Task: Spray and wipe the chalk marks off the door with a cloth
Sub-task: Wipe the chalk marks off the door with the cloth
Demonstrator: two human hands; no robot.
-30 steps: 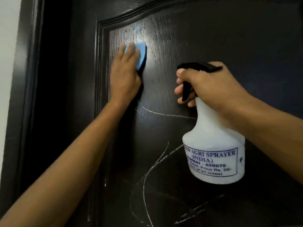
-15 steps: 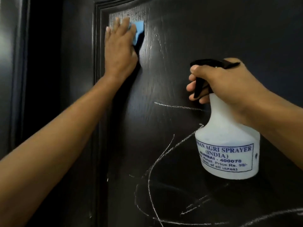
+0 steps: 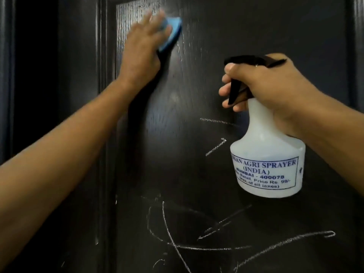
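Chalk marks (image 3: 216,247) remained on the door (image 3: 216,36) below both hands. Left hand (image 3: 141,50) pressed the cloth (image 3: 37,26) flat; right hand (image 3: 262,83) gripped the spray bottle (image 3: 266,164). Advisable: overlapping strokes, firm pressure, working downward.

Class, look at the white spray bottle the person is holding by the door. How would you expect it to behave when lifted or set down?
The spray bottle is probably light: the right hand alone holds it up by its narrow neck. Its translucent plastic body looks stiff, not fragile. The broad flat base suggests it would stand steadily, though it might roll if laid down.
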